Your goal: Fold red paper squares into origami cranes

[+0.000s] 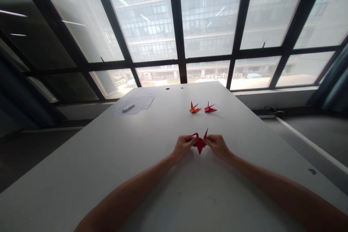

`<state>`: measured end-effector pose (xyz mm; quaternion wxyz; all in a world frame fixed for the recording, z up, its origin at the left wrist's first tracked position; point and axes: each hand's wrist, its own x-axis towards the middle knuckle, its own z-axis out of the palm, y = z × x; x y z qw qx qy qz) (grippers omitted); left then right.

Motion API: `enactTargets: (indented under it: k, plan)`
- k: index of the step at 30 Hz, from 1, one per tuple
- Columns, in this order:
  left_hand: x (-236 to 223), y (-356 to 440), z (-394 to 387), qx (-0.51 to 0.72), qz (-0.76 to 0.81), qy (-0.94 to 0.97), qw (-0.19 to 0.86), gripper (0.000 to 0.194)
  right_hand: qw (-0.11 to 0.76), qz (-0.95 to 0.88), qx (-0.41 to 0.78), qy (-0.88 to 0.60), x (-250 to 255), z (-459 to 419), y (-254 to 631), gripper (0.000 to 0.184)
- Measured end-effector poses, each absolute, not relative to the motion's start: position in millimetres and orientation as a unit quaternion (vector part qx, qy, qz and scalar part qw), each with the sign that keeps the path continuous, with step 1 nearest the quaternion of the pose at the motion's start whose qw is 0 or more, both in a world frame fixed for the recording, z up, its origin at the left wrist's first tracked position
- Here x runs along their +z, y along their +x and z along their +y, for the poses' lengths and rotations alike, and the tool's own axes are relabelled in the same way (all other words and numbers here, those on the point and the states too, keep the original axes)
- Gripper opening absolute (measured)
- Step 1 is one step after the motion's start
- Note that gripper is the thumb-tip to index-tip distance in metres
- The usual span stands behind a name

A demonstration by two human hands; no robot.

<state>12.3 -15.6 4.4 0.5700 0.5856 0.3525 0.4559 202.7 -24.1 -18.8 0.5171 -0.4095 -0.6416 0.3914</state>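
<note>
Head view — left hand (183,148), right hand (219,148) pinch crane (200,144) — table edge (54,150) distant.

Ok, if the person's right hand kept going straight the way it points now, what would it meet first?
The red origami crane it already pinches; the right hand points inward at it. Past that, probably the left hand, though depth is unclear.
</note>
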Motion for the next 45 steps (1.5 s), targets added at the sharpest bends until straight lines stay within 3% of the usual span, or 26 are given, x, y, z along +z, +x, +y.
enactTargets:
  k: [6,19,24,38,45]
  plan:
    - [1,11,-13,0.464,0.361,0.578,0.566,0.043,0.513,-0.645,0.4,-0.4,-17,-21,203,0.029]
    - [0,9,-8,0.478,0.369,0.574,0.554,0.048,0.633,-0.558,0.384,-0.374,0,-21,208,0.013]
    - [-4,13,-12,0.438,0.333,0.647,0.527,0.077,0.615,-0.566,0.402,-0.375,-2,-21,208,0.014]
    - [1,14,-15,0.464,0.303,0.647,0.523,0.073,0.526,-0.673,0.319,-0.41,-8,-24,209,0.012]
    - [-4,12,-11,0.486,0.344,0.658,0.461,0.085,0.529,-0.666,0.298,-0.433,-7,-23,213,0.017]
